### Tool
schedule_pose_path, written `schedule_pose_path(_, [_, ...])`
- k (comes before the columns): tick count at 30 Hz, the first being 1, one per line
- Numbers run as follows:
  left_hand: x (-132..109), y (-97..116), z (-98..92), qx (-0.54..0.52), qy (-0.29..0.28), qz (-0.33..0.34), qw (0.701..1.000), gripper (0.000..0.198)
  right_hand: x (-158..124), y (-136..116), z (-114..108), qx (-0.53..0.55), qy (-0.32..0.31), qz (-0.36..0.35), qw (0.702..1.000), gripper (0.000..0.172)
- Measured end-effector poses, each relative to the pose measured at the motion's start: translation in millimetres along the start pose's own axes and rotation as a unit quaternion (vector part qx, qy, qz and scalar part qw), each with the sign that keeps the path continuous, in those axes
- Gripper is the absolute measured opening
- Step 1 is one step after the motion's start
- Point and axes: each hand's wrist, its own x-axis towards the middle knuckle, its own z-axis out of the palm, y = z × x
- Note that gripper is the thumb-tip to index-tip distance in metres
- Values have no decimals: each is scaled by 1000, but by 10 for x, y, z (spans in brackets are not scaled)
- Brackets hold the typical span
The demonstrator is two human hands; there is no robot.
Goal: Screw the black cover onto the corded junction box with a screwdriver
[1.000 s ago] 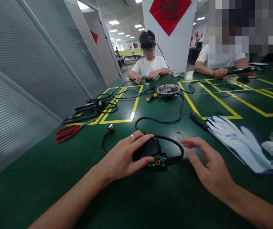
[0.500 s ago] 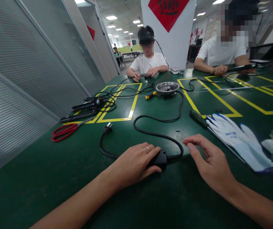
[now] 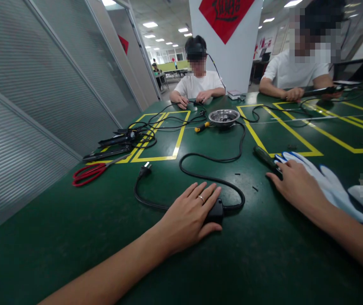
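Observation:
My left hand (image 3: 192, 216) lies flat over a small black box (image 3: 215, 211) on a power cord, fingers stretched out on top and thumb along its near side. The cord's two-pin plug (image 3: 145, 169) rests beyond that hand on the left. To the right, my right hand (image 3: 295, 186) reaches over a screwdriver with a dark green handle (image 3: 264, 157). Its thumb and fingers are apart near the handle's lower end; the shaft is hidden under the hand. Two tiny dark pieces, one (image 3: 237, 174) farther off and one (image 3: 255, 188) nearer, lie between the hands.
White-and-blue gloves (image 3: 330, 182) lie partly behind my right arm. Red-handled scissors (image 3: 89, 173) and a black cable bundle (image 3: 127, 140) are at left. A metal bowl (image 3: 223, 117) and yellow-black tool (image 3: 202, 127) stand ahead. Two people sit across the green table (image 3: 156, 271).
My right hand has moved right, from beside the cord to the screwdriver. My left hand's fingers have straightened over the box. A second tiny dark piece now shows on the table.

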Motion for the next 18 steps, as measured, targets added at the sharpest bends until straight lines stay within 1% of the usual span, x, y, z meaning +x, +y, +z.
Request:
schedule_pose_path(3, [-1, 12, -26, 0, 21, 17, 1000, 84, 10, 11, 11, 15, -10, 13, 1000, 40])
schedule_pose_path(5, [-7, 42, -33, -10, 13, 25, 1000, 81, 29, -2, 15, 36, -10, 29, 999, 41])
schedule_pose_path(7, [-12, 76, -24, -18, -5, 18, 1000, 72, 68, -10, 34, 67, -6, 47, 997, 45])
schedule_pose_path(9, [-12, 98, -8, -18, -15, 9, 1000, 67, 123, -1, 59, 104, -1, 65, 992, 45])
schedule_pose_path(12, [-4, 88, 3, -21, -7, 15, 1000, 73, 207, 47, 53, 177, 13, 99, 979, 36])
schedule_pose_path(14, [0, 54, -16, -37, 10, 11, 999, 81, 240, 88, -4, 243, 32, 128, 961, 31])
schedule_pose_path(15, [-2, 31, -33, -48, 21, 3, 999, 84, 245, 103, -47, 282, 45, 145, 948, 31])
schedule_pose_path(17, [-12, -27, -78, -73, 34, -16, 997, 82, 233, 108, -145, 375, 72, 175, 908, 32])
schedule_pose_path(18, [-19, -60, -100, -85, 34, -21, 996, 78, 217, 97, -192, 427, 85, 187, 880, 33])
